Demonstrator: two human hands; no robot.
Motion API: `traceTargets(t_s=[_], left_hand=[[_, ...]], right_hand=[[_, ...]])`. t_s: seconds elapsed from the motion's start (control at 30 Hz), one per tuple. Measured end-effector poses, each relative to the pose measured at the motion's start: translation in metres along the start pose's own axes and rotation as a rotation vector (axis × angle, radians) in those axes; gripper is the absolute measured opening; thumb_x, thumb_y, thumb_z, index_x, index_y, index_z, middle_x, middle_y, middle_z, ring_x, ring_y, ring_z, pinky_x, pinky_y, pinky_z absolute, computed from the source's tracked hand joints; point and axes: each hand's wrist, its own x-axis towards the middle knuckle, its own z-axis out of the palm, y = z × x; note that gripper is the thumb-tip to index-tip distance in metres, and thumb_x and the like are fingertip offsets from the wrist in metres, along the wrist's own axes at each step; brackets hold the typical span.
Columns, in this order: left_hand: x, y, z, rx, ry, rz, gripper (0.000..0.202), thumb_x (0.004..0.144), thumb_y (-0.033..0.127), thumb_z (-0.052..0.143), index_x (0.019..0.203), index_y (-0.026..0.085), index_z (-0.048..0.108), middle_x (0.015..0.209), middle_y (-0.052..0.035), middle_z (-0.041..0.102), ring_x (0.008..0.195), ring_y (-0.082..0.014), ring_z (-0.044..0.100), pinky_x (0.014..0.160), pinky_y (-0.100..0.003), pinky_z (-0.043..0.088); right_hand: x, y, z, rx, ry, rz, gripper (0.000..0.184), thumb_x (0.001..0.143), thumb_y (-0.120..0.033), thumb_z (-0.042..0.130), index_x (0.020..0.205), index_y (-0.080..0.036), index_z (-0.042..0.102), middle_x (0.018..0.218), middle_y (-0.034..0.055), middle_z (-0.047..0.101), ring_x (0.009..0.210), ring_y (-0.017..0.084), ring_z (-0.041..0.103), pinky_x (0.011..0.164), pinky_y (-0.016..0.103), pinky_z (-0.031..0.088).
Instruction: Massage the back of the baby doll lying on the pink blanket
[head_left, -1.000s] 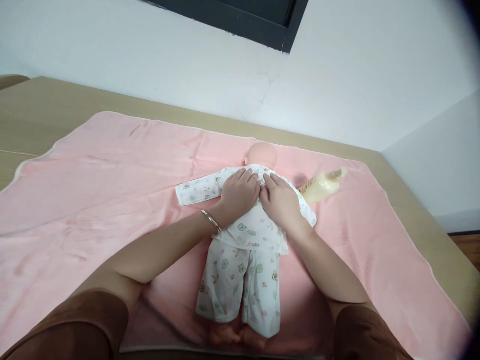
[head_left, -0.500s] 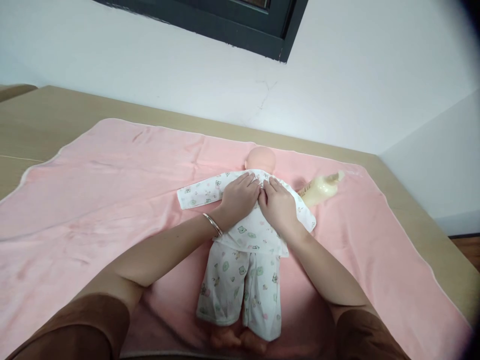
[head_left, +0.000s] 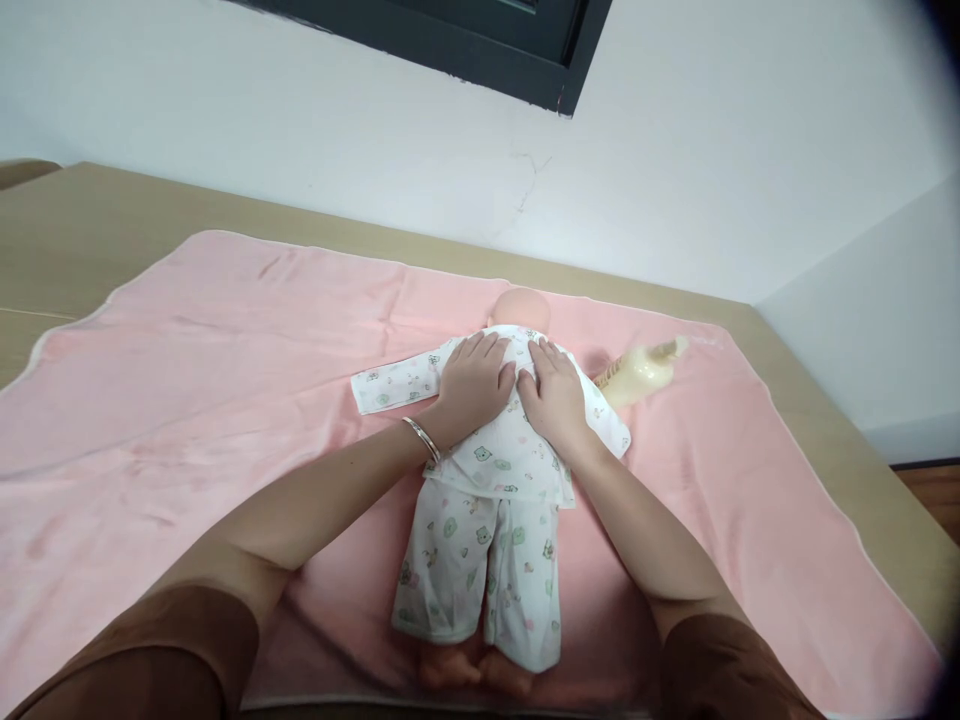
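A baby doll point(head_left: 519, 308) lies with its head toward the wall and its feet toward me. It wears a white printed top point(head_left: 495, 465) and matching trousers point(head_left: 448, 560). My left hand point(head_left: 477, 380), with a bracelet at the wrist, rests flat on the left side of the doll's upper body. On the right side lies my right hand point(head_left: 555, 395), its fingers stretched toward the doll's shoulder. The two thumbs point at each other with a small gap between them. Neither hand grips anything. The doll's face does not show.
Under the doll a pink blanket point(head_left: 247, 330) covers much of the wooden table point(head_left: 135, 215). A pale yellow bottle point(head_left: 649, 368) lies on its side by the doll's right-hand sleeve. Behind the table rises a white wall point(head_left: 420, 160) with a dark frame point(head_left: 517, 70).
My hands have moved slightly apart and up toward the doll's shoulders, and the fingers now lie flatter. The doll and the bottle stay in place.
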Motion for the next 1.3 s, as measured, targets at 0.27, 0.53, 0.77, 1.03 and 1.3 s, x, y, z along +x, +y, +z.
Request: traceTargets(t_s=[0.27,0.53,0.77,1.03,1.3], left_hand=[[0.001,-0.002,0.002,-0.02,0.004,-0.009,0.037,0.096,0.027,0.045,0.126,0.013,0.06,0.131,-0.0147,0.065,0.128,-0.0302,0.056,0.112,-0.048,0.043],[-0.001,0.002,-0.001,0.069,-0.048,-0.081,0.046,0.096,0.031,0.045,0.133,0.006,0.055,0.138,-0.02,0.06,0.134,-0.0335,0.051,0.114,-0.049,0.04],[0.002,-0.002,0.004,0.053,-0.037,-0.054,0.045,0.096,0.031,0.046,0.133,0.006,0.055,0.137,-0.0194,0.061,0.134,-0.0343,0.052,0.114,-0.052,0.04],[-0.004,0.015,-0.014,0.116,-0.058,-0.018,0.037,0.101,0.031,0.039,0.115,0.01,0.066,0.123,-0.0202,0.069,0.118,-0.0325,0.064,0.097,-0.048,0.053],[-0.001,0.009,-0.009,0.148,-0.074,-0.003,0.041,0.1,0.031,0.041,0.125,0.005,0.061,0.128,-0.0227,0.065,0.124,-0.0352,0.06,0.101,-0.05,0.05]], right_hand=[[0.001,0.001,0.001,-0.005,-0.006,-0.005,0.054,0.097,-0.03,0.039,0.146,-0.008,0.048,0.154,0.0174,0.045,0.145,0.031,0.038,0.121,0.049,0.028],[-0.006,-0.011,-0.003,-0.167,-0.073,0.08,0.059,0.102,-0.034,0.032,0.152,-0.003,0.037,0.157,0.0206,0.039,0.148,0.035,0.032,0.121,0.053,0.023],[0.007,0.004,-0.005,-0.094,-0.147,-0.039,0.059,0.1,-0.032,0.035,0.153,-0.007,0.035,0.159,0.0186,0.036,0.149,0.035,0.03,0.121,0.057,0.024],[-0.017,-0.023,-0.016,-0.226,-0.075,-0.044,0.052,0.1,-0.024,0.035,0.144,0.001,0.048,0.148,0.0279,0.048,0.139,0.038,0.045,0.115,0.052,0.036],[-0.002,-0.01,-0.01,-0.192,-0.112,-0.051,0.057,0.101,-0.029,0.037,0.15,-0.001,0.04,0.154,0.0253,0.041,0.145,0.04,0.037,0.117,0.057,0.031]])
